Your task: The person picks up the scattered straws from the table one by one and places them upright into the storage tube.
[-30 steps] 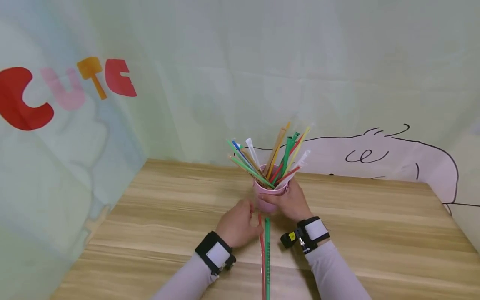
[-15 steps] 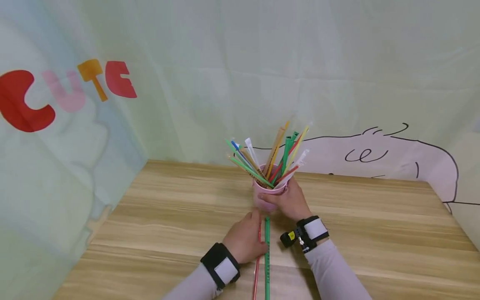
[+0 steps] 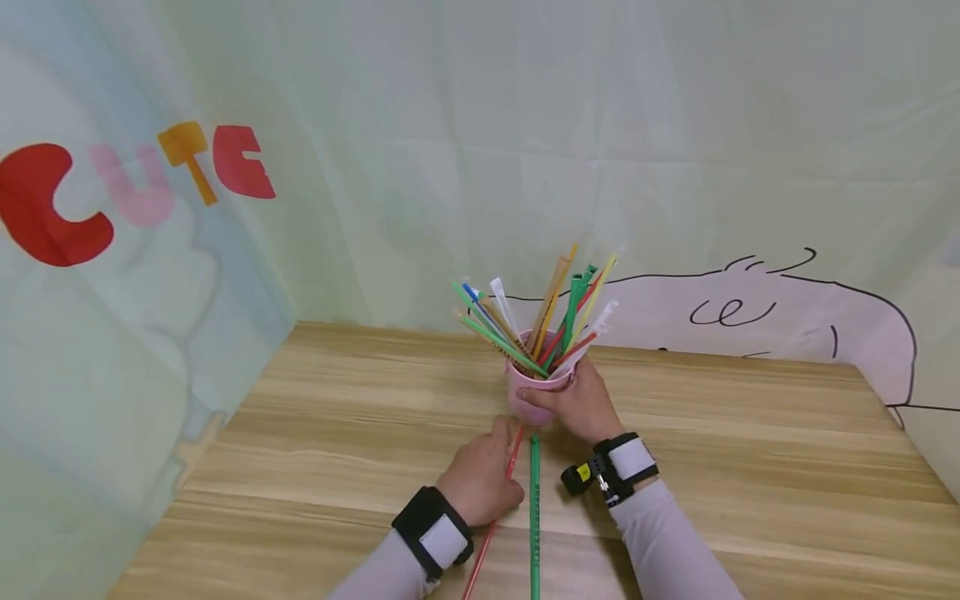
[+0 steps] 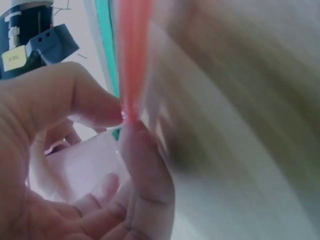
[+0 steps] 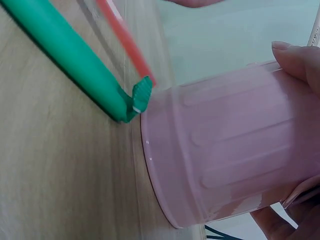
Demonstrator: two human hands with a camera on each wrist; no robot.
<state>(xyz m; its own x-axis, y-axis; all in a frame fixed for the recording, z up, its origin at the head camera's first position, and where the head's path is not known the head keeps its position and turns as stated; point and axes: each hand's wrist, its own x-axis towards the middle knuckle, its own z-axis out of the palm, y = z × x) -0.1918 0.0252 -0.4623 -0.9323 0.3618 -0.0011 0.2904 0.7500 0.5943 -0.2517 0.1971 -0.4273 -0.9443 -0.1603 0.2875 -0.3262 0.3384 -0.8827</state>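
Observation:
My left hand (image 3: 480, 479) pinches a thin red straw (image 4: 134, 50) between thumb and a fingertip. In the head view the straw slants across the wood, its far tip close to the bucket's base. Just right of it, a thicker green wrapped straw (image 3: 535, 517) lies lengthwise on the table, its folded end (image 5: 142, 95) near the base too. My right hand (image 3: 588, 404) grips the pink bucket (image 5: 225, 145) near the rim from the right side. Out of the bucket fans a bunch of straws (image 3: 573, 312) in green, blue, white, brown, yellow and red.
The wood-grain table (image 3: 337, 417) runs back to a pale fabric backdrop (image 3: 450, 167) with a cartoon outline and coloured letters. Black straps with small cameras (image 3: 433, 532) sit on both wrists.
The red straw, lying beside the green one a second ago, has swung its near end leftward in my left hand's pinch. The right hand and bucket stay put.

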